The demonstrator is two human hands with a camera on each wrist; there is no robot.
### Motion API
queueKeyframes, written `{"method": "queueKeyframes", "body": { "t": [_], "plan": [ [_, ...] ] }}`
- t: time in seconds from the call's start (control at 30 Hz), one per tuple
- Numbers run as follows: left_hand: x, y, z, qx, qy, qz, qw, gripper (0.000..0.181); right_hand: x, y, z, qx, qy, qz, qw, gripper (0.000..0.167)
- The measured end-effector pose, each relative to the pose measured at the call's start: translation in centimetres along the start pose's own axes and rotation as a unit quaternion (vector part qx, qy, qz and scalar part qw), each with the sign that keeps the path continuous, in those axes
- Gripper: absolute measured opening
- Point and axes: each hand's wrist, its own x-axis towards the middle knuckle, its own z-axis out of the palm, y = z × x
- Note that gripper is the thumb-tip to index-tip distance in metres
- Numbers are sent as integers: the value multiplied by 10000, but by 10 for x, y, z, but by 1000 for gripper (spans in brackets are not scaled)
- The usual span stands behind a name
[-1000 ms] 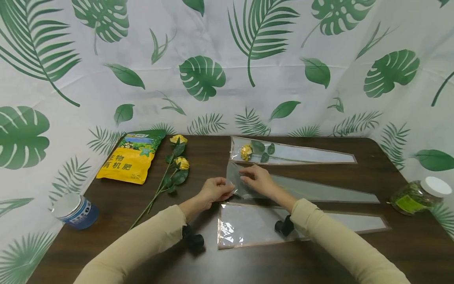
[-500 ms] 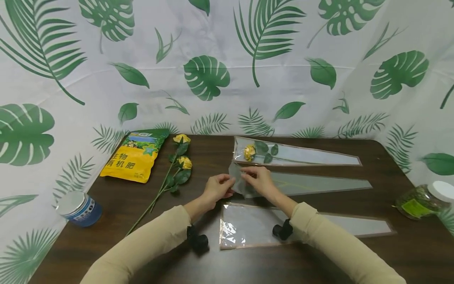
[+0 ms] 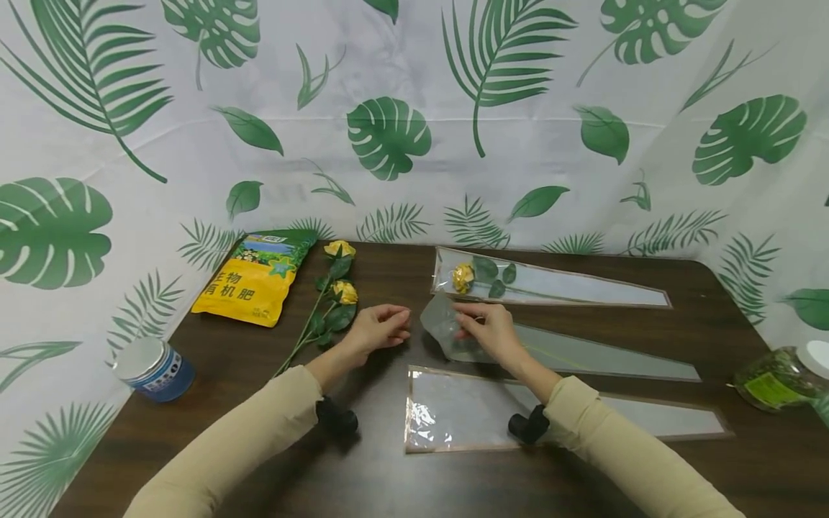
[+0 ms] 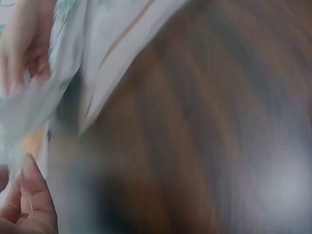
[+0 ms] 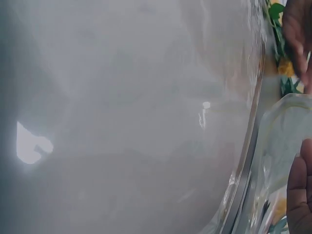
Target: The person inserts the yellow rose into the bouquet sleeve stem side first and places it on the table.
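My right hand (image 3: 491, 332) pinches the raised wide end of a grey translucent flower sleeve (image 3: 609, 352), the middle of three tapering sleeves. Some of its fingers show through the film, and the mouth bulges up off the table. Left of that mouth, my left hand (image 3: 378, 332) is apart from it, fingers loosely bent and holding nothing. Two yellow roses (image 3: 343, 291) with green leaves and long stems lie to the left of this hand. In the left wrist view the fingers (image 4: 34, 195) of the left hand are blurred beside the film.
Behind lies a clear sleeve (image 3: 583, 284) with a yellow rose (image 3: 463, 278) inside. A flat clear sleeve (image 3: 453, 417) lies in front. A yellow fertilizer bag (image 3: 249, 280) and blue can (image 3: 155, 370) stand left, a white-lidded jar (image 3: 773, 378) right.
My left hand has let go of the sleeve's edge and moved left. My right hand keeps its hold, and the sleeve's mouth has spread. The head view has shifted slightly.
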Motion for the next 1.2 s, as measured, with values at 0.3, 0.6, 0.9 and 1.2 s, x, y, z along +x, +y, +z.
{"method": "queueKeyframes", "body": {
  "t": [0.3, 0.6, 0.9, 1.2],
  "plan": [
    [-16, 19, -101, 747, 393, 12, 9964, 39, 2, 0, -3, -5, 7, 40, 10000, 29],
    [-16, 7, -140, 1659, 288, -195, 9855, 40, 2, 1, 1, -72, -19, 41, 10000, 29],
    [0, 7, -131, 2910, 181, -17, 9566, 33, -1, 1, -3, -33, 89, 56, 9999, 28],
    [-2, 6, -126, 3277, 459, -12, 9437, 25, -1, -4, 2, 61, -54, 80, 9999, 29]
  ]
}}
